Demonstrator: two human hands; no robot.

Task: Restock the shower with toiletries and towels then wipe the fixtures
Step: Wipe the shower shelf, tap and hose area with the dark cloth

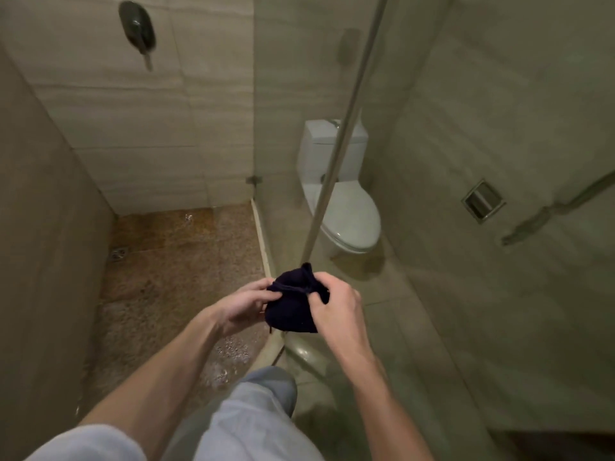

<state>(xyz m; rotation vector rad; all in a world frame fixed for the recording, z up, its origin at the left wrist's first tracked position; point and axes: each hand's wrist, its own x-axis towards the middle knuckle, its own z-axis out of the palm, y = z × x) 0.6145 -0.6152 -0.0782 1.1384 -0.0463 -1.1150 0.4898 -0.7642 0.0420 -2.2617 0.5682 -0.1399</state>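
Pale sleeve (90, 442) at bottom left, nearest the lens; a knee in light trousers (263, 394) just right of it, over the curb.

Far left: tiled shower wall. Dark shower head (137, 26) high up on the back wall, blurred. Below it, wet speckled brown shower floor (173, 277) with a square drain (119, 253) near the left wall.

Centre: left hand (246, 306) with fingers curled onto the left side of a dark navy cloth (293, 311), thumb on top. Cloth is bunched into a small bundle, a hem ridge across its upper part. It is held in the air above the shower curb (261, 234), between both hands. Right hand (336, 307) pinches the cloth's upper right edge, knuckles toward the camera.

Metal bar (342, 144) runs up and right from behind the cloth, along the glass panel (289, 94).

Right of the bar: white toilet (346, 214), lid down, seen through the glass. Further right, a recessed metal paper holder (482, 201) in the tiled wall. Far right, a blurred long handle (549, 214), slanting; cannot tell what it is fixed to.
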